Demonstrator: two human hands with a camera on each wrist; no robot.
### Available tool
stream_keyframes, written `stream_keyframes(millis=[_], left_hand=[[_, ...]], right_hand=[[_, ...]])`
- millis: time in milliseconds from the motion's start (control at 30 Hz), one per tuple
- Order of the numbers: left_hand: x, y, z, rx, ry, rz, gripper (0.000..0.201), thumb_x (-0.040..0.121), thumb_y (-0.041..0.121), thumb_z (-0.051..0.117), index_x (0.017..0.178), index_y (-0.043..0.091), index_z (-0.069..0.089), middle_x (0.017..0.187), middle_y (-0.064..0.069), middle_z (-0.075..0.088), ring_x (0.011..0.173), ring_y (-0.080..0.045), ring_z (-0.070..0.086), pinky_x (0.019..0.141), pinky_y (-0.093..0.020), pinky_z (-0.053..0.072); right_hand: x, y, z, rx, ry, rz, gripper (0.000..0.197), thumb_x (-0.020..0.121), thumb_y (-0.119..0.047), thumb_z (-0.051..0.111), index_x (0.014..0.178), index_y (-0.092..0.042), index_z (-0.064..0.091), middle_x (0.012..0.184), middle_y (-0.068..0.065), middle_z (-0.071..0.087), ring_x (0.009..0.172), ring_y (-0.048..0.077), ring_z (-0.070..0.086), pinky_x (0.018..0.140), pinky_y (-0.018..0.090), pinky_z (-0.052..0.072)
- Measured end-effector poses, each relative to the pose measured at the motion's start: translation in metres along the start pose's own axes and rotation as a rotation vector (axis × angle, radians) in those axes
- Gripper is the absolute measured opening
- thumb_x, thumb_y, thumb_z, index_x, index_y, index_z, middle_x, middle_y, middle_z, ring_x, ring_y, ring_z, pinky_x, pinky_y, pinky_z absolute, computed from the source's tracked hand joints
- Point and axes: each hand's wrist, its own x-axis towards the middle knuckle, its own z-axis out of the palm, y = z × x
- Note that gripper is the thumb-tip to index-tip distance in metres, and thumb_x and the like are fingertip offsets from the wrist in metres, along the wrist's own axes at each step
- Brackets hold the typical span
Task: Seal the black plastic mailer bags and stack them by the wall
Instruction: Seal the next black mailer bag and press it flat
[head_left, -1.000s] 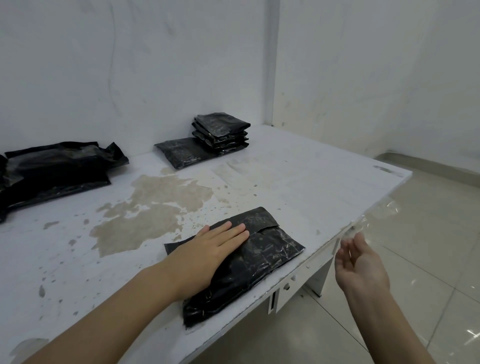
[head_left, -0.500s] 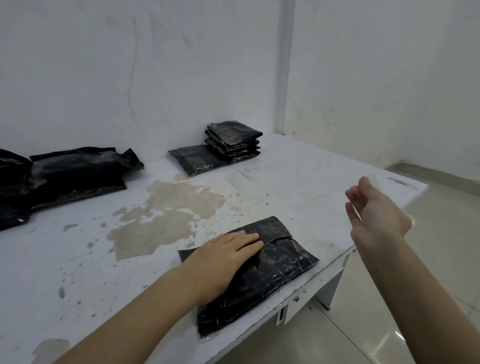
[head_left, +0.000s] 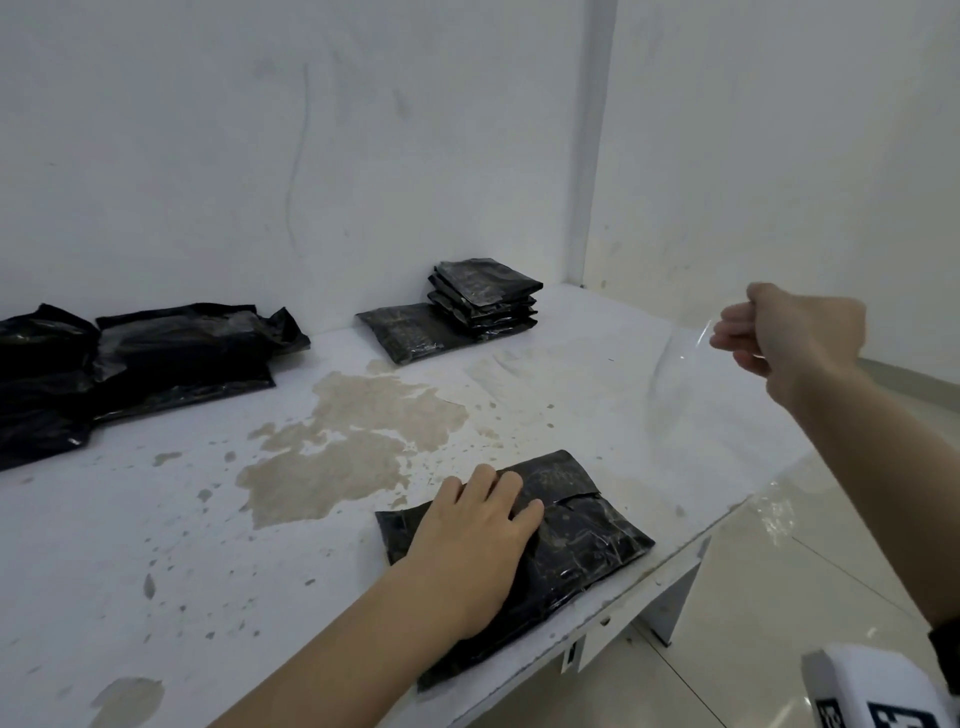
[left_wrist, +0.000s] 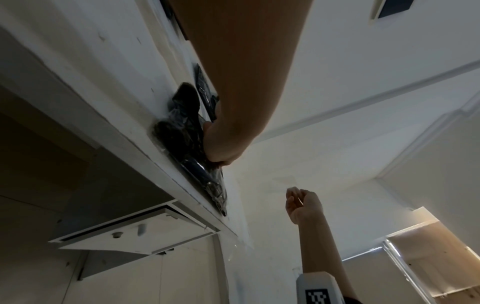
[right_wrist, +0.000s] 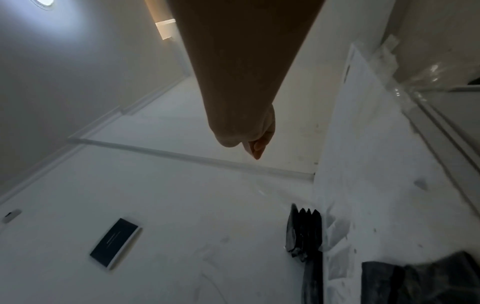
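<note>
A black mailer bag (head_left: 587, 540) lies at the front edge of the white table (head_left: 156, 519). My left hand (head_left: 478, 525) rests flat on it with straight fingers, pressing down; the left wrist view shows the same bag (left_wrist: 187, 139) under the palm. My right hand (head_left: 743, 338) is raised above the table's right side. Its curled fingers pinch a clear film strip (head_left: 675, 374), which curves down toward the table's right edge. By the wall stands a stack of sealed bags (head_left: 483, 296), with one flat bag (head_left: 410, 332) beside it.
A pile of larger crumpled black bags (head_left: 171, 353) lies at the back left against the wall. A brown stain (head_left: 353, 447) marks the table's middle. A drawer (left_wrist: 135, 232) hangs under the front edge. Tiled floor lies to the right.
My right hand has risen from below the table's edge to above its right side and closed on the clear strip. The left hand has stayed on the bag.
</note>
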Motion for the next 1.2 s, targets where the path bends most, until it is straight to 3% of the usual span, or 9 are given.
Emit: stream_keyframes(millis=[100, 300, 433, 500, 600, 767, 867, 1033, 1200], left_hand=[[0.001, 0.007, -0.006, 0.014, -0.001, -0.023, 0.063, 0.093, 0.016, 0.047, 0.148, 0.013, 0.017, 0.145, -0.010, 0.017, 0.132, -0.028, 0.013, 0.106, -0.040, 0.019], [-0.002, 0.017, -0.008, -0.042, -0.007, -0.068, 0.057, 0.095, 0.019, 0.038, 0.148, 0.009, 0.018, 0.143, -0.008, 0.025, 0.129, -0.028, 0.018, 0.105, -0.039, 0.022], [-0.005, 0.016, -0.006, -0.192, 0.030, -0.107, 0.068, 0.094, 0.015, 0.036, 0.153, 0.013, 0.003, 0.143, -0.004, 0.029, 0.127, -0.026, 0.025, 0.104, -0.035, 0.026], [-0.007, 0.014, -0.001, -0.261, 0.078, -0.122, 0.071, 0.094, 0.015, 0.035, 0.153, 0.015, -0.004, 0.138, -0.003, 0.034, 0.122, -0.025, 0.030, 0.102, -0.032, 0.029], [-0.012, 0.012, 0.003, -0.386, 0.170, -0.152, 0.068, 0.097, 0.019, 0.034, 0.153, 0.016, -0.006, 0.134, -0.001, 0.041, 0.118, -0.021, 0.037, 0.100, -0.029, 0.032], [-0.015, 0.016, 0.002, -0.591, 0.340, -0.269, 0.062, 0.101, 0.037, 0.031, 0.146, 0.016, -0.005, 0.109, 0.006, 0.059, 0.095, -0.013, 0.054, 0.097, -0.025, 0.027], [-0.017, 0.021, 0.001, -0.545, 0.349, -0.263, 0.064, 0.100, 0.045, 0.026, 0.143, 0.021, -0.014, 0.097, 0.007, 0.056, 0.089, -0.013, 0.055, 0.107, -0.035, 0.018], [-0.018, 0.023, 0.005, -0.503, 0.334, -0.196, 0.061, 0.079, 0.055, -0.005, 0.130, 0.039, -0.035, 0.090, 0.004, 0.056, 0.081, -0.017, 0.052, 0.099, -0.037, 0.010], [-0.010, 0.017, 0.000, -0.536, 0.329, -0.275, 0.074, 0.100, 0.045, 0.025, 0.139, 0.027, -0.035, 0.081, 0.007, 0.054, 0.078, -0.016, 0.051, 0.103, -0.037, 0.013]], right_hand=[[-0.003, -0.013, 0.002, -0.062, -0.036, -0.073, 0.028, 0.085, -0.021, 0.054, 0.061, -0.010, 0.062, 0.040, -0.003, 0.057, 0.040, 0.013, 0.062, 0.039, 0.013, 0.038], [-0.026, -0.035, 0.013, -0.347, -0.167, -0.391, 0.033, 0.087, -0.024, 0.063, 0.061, -0.003, 0.065, 0.055, 0.004, 0.063, 0.037, 0.008, 0.059, 0.037, 0.011, 0.038], [-0.045, -0.049, 0.024, -0.519, -0.281, -0.567, 0.036, 0.087, -0.031, 0.066, 0.064, -0.003, 0.069, 0.060, 0.007, 0.068, 0.051, 0.013, 0.067, 0.057, 0.018, 0.049], [-0.054, -0.056, 0.030, -0.511, -0.315, -0.590, 0.036, 0.088, -0.032, 0.065, 0.066, -0.003, 0.070, 0.062, 0.007, 0.069, 0.053, 0.014, 0.068, 0.052, 0.017, 0.050], [-0.067, -0.067, 0.036, -0.425, -0.364, -0.565, 0.035, 0.089, -0.033, 0.064, 0.068, -0.005, 0.069, 0.064, 0.004, 0.068, 0.051, 0.010, 0.067, 0.041, 0.013, 0.046], [-0.082, -0.077, 0.043, -0.268, -0.463, -0.379, 0.025, 0.088, -0.029, 0.066, 0.075, -0.007, 0.069, 0.072, 0.004, 0.070, 0.059, 0.014, 0.071, 0.040, 0.013, 0.043], [-0.090, -0.072, 0.045, -0.222, -0.518, -0.277, 0.015, 0.088, -0.021, 0.066, 0.084, -0.007, 0.069, 0.079, 0.002, 0.072, 0.060, 0.018, 0.071, 0.041, 0.015, 0.045], [-0.100, -0.061, 0.044, -0.185, -0.539, -0.199, 0.010, 0.088, -0.013, 0.064, 0.082, -0.007, 0.069, 0.087, 0.004, 0.071, 0.058, 0.022, 0.071, 0.039, 0.016, 0.044], [-0.107, -0.058, 0.040, -0.130, -0.554, -0.136, 0.012, 0.089, -0.012, 0.064, 0.079, -0.006, 0.068, 0.092, 0.006, 0.070, 0.056, 0.024, 0.071, 0.038, 0.016, 0.043]])
